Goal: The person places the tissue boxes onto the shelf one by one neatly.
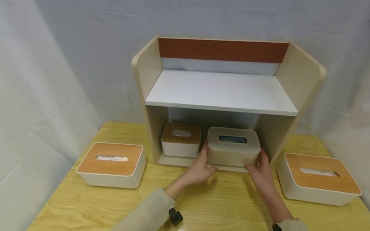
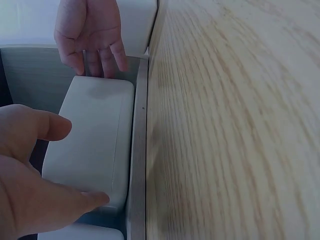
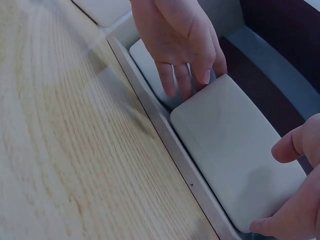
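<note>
In the head view, a plain off-white tissue box (image 1: 232,156) with an oval slot sits in the lower compartment of a small shelf (image 1: 219,91). My left hand (image 1: 201,170) is at its left end, fingers extended into the gap beside a wood-topped tissue box (image 1: 180,149). At the right end is my right hand (image 1: 261,170), its thumb near the front corner and its fingers along the side. The plain box (image 3: 235,150) lies between both hands in the right wrist view, along the base board's front edge. Straight left-hand fingers (image 3: 182,80) meet its end there.
A wood-topped tissue box (image 1: 111,164) stands on the table (image 1: 216,208) left of the shelf. Another wood-topped tissue box (image 1: 321,179) is at the right. The shelf's side panels (image 1: 305,79) flank the compartment, and a white upper board (image 1: 222,91) overhangs it.
</note>
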Motion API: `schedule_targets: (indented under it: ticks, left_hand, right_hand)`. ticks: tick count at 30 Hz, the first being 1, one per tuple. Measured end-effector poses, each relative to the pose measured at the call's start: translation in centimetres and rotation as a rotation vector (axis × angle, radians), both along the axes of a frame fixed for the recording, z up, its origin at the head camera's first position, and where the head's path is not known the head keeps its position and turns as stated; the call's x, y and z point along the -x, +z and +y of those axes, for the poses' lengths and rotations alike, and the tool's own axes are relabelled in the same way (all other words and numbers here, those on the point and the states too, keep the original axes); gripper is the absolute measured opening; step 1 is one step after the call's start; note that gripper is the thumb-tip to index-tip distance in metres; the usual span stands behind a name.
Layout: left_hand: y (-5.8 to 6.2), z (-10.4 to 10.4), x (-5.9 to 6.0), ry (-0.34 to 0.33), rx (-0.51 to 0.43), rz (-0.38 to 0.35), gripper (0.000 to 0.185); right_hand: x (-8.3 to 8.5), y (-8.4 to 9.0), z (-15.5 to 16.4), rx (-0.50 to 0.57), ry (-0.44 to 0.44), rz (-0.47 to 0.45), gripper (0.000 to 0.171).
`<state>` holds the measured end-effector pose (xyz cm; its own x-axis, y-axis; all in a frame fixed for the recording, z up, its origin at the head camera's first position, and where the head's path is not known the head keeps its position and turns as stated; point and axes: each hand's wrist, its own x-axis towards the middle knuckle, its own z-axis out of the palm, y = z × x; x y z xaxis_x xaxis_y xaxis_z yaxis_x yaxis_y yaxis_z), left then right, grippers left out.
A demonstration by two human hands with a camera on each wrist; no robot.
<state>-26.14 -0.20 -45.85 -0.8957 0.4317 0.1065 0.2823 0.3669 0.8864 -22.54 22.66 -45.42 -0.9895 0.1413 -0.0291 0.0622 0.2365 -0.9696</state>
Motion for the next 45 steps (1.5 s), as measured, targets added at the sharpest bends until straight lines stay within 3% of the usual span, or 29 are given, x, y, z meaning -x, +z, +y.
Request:
schedule_targets:
  ticks: [15,29,41,45]
  left_hand:
    - [0.2,0.3,0.7,0.023,0.04,0.01,0.1]
    - [0.2,0.8,1.0,0.032,0.086,-0.006,0.103]
    - [0.1,0.8,1.3,0.039,0.086,-0.017,0.104]
    - [-0.1,1.0,1.5,0.042,0.035,0.007,0.102]
  right_hand:
    - [1.3,0.1,-0.3,0.022,-0.001,0.008,0.088]
    - [1.9,-0.1,0.0,-0.016,0.006,-0.044,0.09]
    - [2.3,-0.7,-0.1,-0.023,-0.012,0.012,0.09]
    - [2.1,-0.8,-0.2,-0.036,-0.028,0.037,0.09]
